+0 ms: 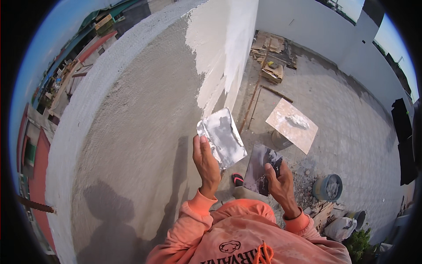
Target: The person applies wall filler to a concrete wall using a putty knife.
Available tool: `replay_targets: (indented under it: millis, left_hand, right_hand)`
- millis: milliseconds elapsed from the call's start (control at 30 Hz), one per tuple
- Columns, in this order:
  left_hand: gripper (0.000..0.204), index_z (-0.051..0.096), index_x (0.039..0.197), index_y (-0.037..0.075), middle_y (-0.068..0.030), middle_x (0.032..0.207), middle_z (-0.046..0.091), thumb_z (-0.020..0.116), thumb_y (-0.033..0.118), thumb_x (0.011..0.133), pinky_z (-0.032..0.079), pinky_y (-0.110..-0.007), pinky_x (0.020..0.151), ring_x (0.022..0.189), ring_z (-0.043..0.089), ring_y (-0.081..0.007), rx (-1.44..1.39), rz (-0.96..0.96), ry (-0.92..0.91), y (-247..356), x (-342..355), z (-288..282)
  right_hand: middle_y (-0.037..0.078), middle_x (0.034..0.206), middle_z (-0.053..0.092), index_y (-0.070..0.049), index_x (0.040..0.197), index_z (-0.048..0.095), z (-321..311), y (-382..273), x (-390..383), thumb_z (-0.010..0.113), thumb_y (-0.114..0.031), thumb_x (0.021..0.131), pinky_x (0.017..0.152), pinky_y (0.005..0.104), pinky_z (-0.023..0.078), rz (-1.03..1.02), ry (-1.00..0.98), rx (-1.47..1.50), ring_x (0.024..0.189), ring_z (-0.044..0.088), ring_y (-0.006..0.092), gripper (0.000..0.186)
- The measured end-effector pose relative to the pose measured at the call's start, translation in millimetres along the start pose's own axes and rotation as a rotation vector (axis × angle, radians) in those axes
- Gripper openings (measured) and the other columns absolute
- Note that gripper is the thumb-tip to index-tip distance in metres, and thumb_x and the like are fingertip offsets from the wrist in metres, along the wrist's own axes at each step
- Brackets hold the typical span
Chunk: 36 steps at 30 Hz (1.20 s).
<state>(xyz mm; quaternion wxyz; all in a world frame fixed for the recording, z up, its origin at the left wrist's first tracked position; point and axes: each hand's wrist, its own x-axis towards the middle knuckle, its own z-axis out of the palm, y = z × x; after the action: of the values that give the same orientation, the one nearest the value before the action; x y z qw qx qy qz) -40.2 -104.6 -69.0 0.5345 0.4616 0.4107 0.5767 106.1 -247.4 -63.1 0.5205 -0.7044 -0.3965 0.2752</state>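
Observation:
My left hand (205, 165) grips a rectangular metal plate (224, 136) smeared with white paste along its edges and face. My right hand (279, 185) holds a darker flat rectangular blade (257, 171), thumb on its face, just right of and below the plate. Beyond my hands rises a rough grey rendered wall (127, 110), partly coated in white plaster (209, 53) near its far end. A pale square board (281, 121) with a mound of white paste (297, 122) rests on a bucket to the right.
A blue bucket (319, 191) holding grey material stands by rubble (304, 175). Cardboard (272, 75), rods (252, 101), sacks (338, 226) and a plant (354, 240) lie on the tiled floor. A rusty bar (33, 203) juts at left; rooftops (41, 145) show beyond the wall.

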Motion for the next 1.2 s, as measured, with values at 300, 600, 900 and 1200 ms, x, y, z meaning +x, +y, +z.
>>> replay_targets:
  millis: [300,600,900,1200]
  left_hand:
    - [0.035,0.054,0.111,-0.002,-0.0077,0.100,0.058,0.042,0.031,0.108,0.042,-0.030,0.085,0.091,0.048,-0.0151,-0.044,0.020,0.044,-4,-9,-2]
    - [0.033,0.048,0.129,0.003,-0.0114,0.128,0.056,0.041,0.027,0.106,0.045,-0.039,0.102,0.117,0.057,-0.0229,-0.526,-0.240,-0.158,-9,-1,-16]
    - [0.031,0.048,0.129,0.005,-0.0107,0.131,0.056,0.042,0.021,0.103,0.044,-0.040,0.104,0.122,0.054,-0.0227,-0.566,-0.407,-0.107,-29,-2,-31]
    - [0.030,0.047,0.131,0.003,-0.0133,0.133,0.055,0.042,0.013,0.103,0.044,-0.045,0.107,0.124,0.054,-0.0270,-0.594,-0.465,-0.222,-23,-3,-40]
  right_hand:
    - [0.016,0.083,0.053,0.003,0.100,0.055,29,-9,-10,0.058,-0.005,0.094,0.060,0.0379,0.044,-0.044,0.164,0.091,0.066,0.053,0.0289,0.011]
    - [0.022,0.079,0.052,0.003,0.094,0.054,12,-31,-4,0.061,-0.005,0.093,0.059,0.0433,0.040,-0.186,-0.209,-0.115,0.065,0.049,0.0419,0.010]
    - [0.021,0.080,0.051,0.001,0.095,0.051,10,-46,0,0.060,-0.002,0.089,0.060,0.0493,0.041,-0.378,-0.271,-0.300,0.070,0.054,0.0454,0.011]
    - [0.017,0.079,0.063,0.003,0.107,0.062,-7,-25,10,0.059,-0.016,0.096,0.063,0.0361,0.045,0.082,-0.306,-0.171,0.071,0.054,0.0137,0.022]
